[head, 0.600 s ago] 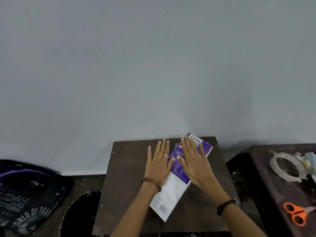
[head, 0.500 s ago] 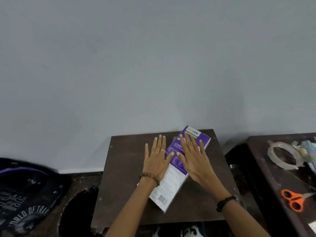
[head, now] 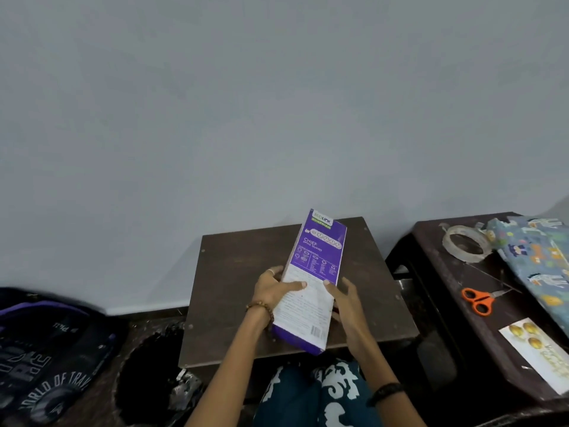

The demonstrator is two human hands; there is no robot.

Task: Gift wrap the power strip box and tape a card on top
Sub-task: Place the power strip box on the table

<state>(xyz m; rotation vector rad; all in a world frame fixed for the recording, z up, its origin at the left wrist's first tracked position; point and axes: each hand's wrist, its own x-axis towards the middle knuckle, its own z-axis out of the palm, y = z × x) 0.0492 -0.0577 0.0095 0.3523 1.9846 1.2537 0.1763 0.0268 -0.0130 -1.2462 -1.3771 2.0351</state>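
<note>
Purple box [head: 312,282], gripped by my left hand [head: 272,292] and right hand [head: 346,306], was unwrapped (paper [head: 535,260], tape [head: 465,243], card [head: 537,349] untouched aside).

A single head-worn camera looks forward and down (wide-angle) at a small dark table [head: 246,288] close below.

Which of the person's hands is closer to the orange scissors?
Right. The right hand grips the box's right edge, on the side toward the scissors on the side table. The left hand grips the opposite edge, farther away.
</note>
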